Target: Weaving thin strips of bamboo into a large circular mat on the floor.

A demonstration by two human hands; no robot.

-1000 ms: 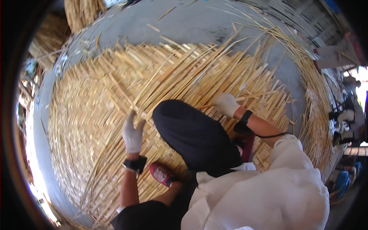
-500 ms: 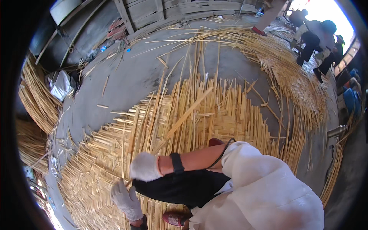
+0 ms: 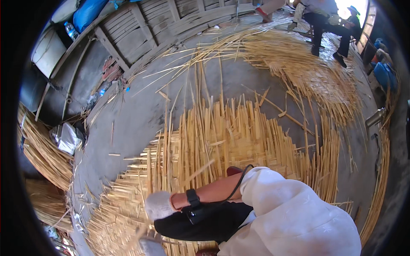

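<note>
White-gloved right hand [image 3: 159, 205] at flat tan strip [image 3: 199, 172] above woven straw-coloured mat [image 3: 245, 138] on grey floor [image 3: 139, 123]; fingers hidden, cannot tell grip; white-gloved left hand [image 3: 151, 247] below, blurred, grip unclear too

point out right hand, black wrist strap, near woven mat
Right hand [image 3: 160, 205], head view: its gloved back
Black wrist strap [image 3: 193, 197], head view: its band
Near woven mat [image 3: 244, 143], head view: its woven face

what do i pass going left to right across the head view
Upper strip bundle → gloved right hand → wrist strap → white shirt → metal tube.
</note>
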